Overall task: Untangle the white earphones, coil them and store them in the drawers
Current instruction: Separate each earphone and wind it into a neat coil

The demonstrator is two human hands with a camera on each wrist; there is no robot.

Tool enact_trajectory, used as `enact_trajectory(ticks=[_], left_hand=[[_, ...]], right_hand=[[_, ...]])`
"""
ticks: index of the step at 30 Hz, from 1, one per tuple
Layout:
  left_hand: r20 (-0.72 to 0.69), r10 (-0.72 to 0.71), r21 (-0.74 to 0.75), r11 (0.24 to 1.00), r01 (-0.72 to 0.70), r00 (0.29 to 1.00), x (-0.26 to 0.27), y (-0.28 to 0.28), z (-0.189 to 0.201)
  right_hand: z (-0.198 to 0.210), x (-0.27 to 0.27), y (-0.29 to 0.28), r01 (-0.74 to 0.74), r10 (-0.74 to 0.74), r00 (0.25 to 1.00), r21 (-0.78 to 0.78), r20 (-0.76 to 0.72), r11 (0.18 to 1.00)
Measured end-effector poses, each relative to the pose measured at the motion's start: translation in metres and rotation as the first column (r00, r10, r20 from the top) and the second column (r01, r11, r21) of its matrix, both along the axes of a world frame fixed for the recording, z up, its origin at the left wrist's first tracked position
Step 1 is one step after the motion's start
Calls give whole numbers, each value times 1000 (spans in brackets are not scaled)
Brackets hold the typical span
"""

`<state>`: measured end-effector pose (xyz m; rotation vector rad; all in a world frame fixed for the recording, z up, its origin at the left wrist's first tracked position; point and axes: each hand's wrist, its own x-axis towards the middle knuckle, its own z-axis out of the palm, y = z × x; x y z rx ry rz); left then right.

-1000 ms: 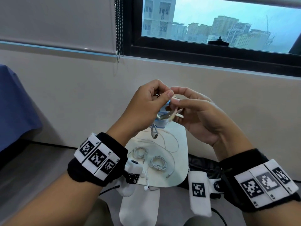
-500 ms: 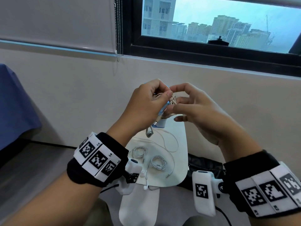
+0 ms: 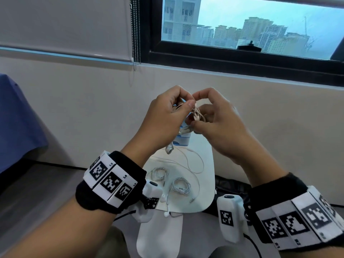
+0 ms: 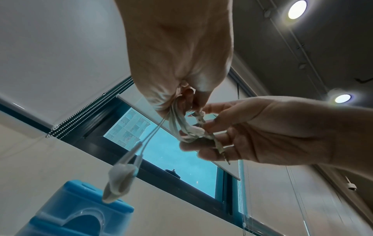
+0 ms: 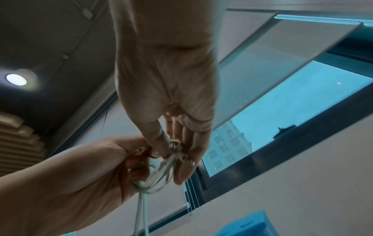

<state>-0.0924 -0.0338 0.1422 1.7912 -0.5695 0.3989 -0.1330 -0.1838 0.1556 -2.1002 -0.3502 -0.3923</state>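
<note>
Both hands are raised in front of the wall, working a coil of white earphones (image 3: 196, 114). My left hand (image 3: 167, 118) pinches the looped cable (image 4: 179, 127) between thumb and fingers, and two earbuds (image 4: 119, 180) dangle below it. My right hand (image 3: 221, 123) pinches the wrapped end of the same coil (image 5: 175, 153), with the plug (image 4: 222, 153) sticking out near its fingers. The blue drawer unit (image 4: 78, 212) stands under the hands, mostly hidden by them in the head view.
A small white table (image 3: 206, 183) below carries two coiled earphone sets (image 3: 181, 186) (image 3: 159, 173) and a loose white cable (image 3: 195, 162). A dark bag (image 3: 230, 185) lies right of it, a blue cloth (image 3: 16, 116) at far left. Blind chains (image 3: 135, 34) hang by the window.
The right hand has shifted its fingers from the coil's side to its top and front, closing on the wrapped cable end. The left hand keeps its pinch, and the earbuds swing slightly.
</note>
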Motion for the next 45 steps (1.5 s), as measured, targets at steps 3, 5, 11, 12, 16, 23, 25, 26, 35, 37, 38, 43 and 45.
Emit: enact_trajectory(ticks=[3, 5, 11, 12, 16, 23, 25, 26, 35, 37, 38, 43, 45], left_hand=[[6, 19, 21, 1000, -19, 1000, 1, -2, -2], [22, 50, 42, 998, -51, 999, 3, -2, -4], [67, 81, 209, 973, -94, 994, 5, 1, -7], [67, 62, 240, 968, -77, 996, 4, 1, -7], [-47, -81, 173, 981, 88, 996, 0, 2, -2], [-238, -356, -205, 928, 312, 904, -4, 5, 0], [-233, -383, -265, 909, 321, 894, -4, 6, -1], [-228, -382, -279, 907, 316, 895, -4, 7, -1], [-117, -179, -99, 981, 168, 977, 3, 8, -10], [-87, -173, -107, 981, 164, 981, 3, 7, -12], [-78, -173, -112, 980, 164, 982, 3, 6, -13], [-87, -200, -141, 972, 187, 976, 4, 3, -14], [-103, -217, -136, 970, 203, 971, 3, 4, -14]], right_hand=[[3, 1, 0, 70, -66, 997, -205, 30, 976], [6, 0, 0, 87, -90, 996, -293, 5, 952], [28, -6, -9, 224, -181, 974, -674, 135, 704], [33, -4, -12, 265, -198, 964, -686, 177, 678], [37, 2, -21, 368, -225, 928, -643, 296, 671], [14, 11, -21, 123, -93, 986, -235, 136, 964], [9, 13, -19, -5, 5, 1000, 9, 29, 1000], [7, 14, -18, -51, 54, 998, 124, -22, 991], [-12, 21, -21, -78, 275, 927, 583, -257, 809], [-13, 20, -23, -79, 324, 902, 628, -286, 774], [-14, 20, -23, -79, 346, 892, 653, -292, 753], [-13, 17, -23, -77, 444, 851, 770, -280, 633], [-12, 15, -23, -121, 522, 812, 797, -263, 591]])
